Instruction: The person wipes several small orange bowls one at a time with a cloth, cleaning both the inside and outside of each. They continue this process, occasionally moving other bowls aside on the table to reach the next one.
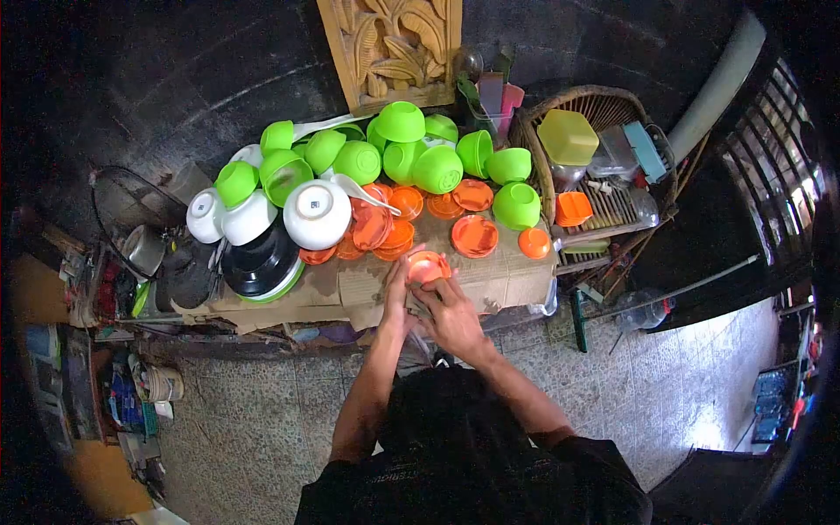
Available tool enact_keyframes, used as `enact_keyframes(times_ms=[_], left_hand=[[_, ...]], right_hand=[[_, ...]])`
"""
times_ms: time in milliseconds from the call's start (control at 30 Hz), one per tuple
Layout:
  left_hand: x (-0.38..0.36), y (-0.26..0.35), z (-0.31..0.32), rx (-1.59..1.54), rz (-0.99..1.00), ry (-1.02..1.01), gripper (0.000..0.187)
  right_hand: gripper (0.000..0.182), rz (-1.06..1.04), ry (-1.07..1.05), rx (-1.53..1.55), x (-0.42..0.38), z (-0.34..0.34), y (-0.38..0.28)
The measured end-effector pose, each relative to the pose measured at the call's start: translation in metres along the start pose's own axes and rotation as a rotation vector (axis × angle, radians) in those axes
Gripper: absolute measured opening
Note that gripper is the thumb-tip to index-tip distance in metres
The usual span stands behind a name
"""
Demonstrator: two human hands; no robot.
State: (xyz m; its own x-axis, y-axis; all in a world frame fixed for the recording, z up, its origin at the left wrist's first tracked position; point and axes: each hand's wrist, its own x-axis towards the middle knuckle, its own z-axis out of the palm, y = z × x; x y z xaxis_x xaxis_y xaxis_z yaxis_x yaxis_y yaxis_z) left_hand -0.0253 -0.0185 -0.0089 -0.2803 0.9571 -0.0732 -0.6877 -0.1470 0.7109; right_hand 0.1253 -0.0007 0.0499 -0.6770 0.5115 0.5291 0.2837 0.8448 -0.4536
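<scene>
An orange lid is held between both hands at the front edge of the cardboard. My left hand grips its left side, and my right hand has bent fingers on its near part. Several orange lids lie just beyond, some stacked. Behind them sit many green bowls, heaped together. White bowls rest upside down at the left, near a black plate. A white spoon lies across the pile.
To the right stands a wicker basket holding a yellow container and an orange container. A carved wooden panel stands at the back. A metal pot is at the far left; a clear bottle is at the right.
</scene>
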Motion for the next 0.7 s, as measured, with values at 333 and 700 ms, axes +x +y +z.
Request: enact_keyframes(times_ms=[333, 700], left_hand=[[0.000, 0.003, 0.010, -0.073, 0.030, 0.089, 0.053], [0.005, -0.006, -0.004, -0.024, -0.028, 0.101, 0.048]], right_hand=[[0.049, 0.017, -0.123, -0.101, -0.011, -0.031, 0.033], [0.048, 0.165, 0.097, -0.166, 0.037, -0.018, 0.035]])
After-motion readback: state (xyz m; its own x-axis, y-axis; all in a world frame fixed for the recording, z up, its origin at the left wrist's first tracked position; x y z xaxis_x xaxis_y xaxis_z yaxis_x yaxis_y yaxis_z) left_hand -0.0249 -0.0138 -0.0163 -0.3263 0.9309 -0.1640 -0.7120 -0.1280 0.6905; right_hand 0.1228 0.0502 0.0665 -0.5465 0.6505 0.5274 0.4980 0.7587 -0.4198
